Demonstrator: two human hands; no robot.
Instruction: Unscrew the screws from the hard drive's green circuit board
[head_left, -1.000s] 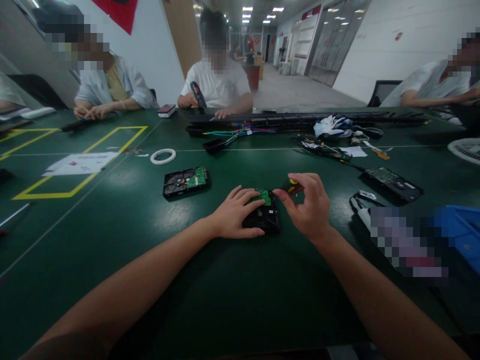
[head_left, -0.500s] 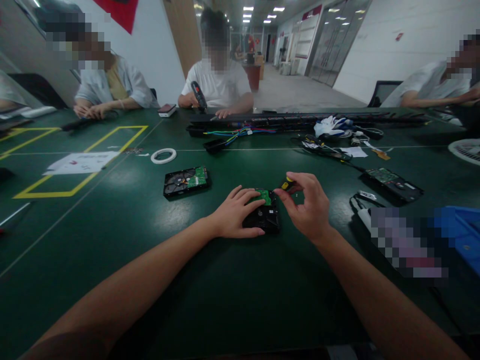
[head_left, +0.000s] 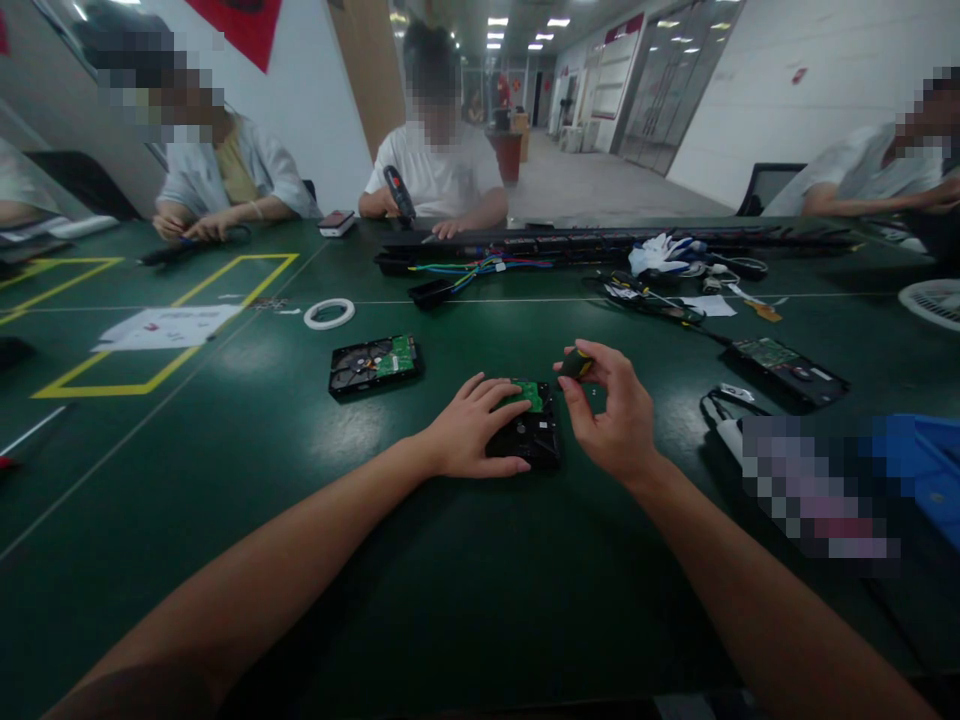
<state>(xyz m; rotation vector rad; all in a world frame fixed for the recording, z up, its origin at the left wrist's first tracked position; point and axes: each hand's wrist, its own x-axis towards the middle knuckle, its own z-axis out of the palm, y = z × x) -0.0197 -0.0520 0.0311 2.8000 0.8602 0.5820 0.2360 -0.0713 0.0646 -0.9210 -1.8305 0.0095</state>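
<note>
A black hard drive (head_left: pixel 534 440) with a green circuit board lies on the table in front of me. My left hand (head_left: pixel 472 432) rests flat across its left side, fingers spread over the board and thumb along the near edge. Just off the drive's far right corner, my right hand (head_left: pixel 611 405) pinches a small screwdriver (head_left: pixel 577 363) by its black and yellow handle, between thumb and fingers. The screwdriver's shaft and tip are hard to make out; whether it touches the drive I cannot tell.
A second hard drive (head_left: pixel 375 366) lies to the left, a third (head_left: pixel 784 370) at the right. A white ring (head_left: pixel 329 314), cables (head_left: pixel 465 268), gloves (head_left: pixel 661 255) and a blue bin (head_left: pixel 926 470) are on the green table (head_left: pixel 450 600). Opposite, a person holds a power tool (head_left: pixel 399 192).
My right fingers have shifted on the screwdriver handle, which has turned and shows more black. My left hand and the hard drive stay put. The view has moved slightly.
</note>
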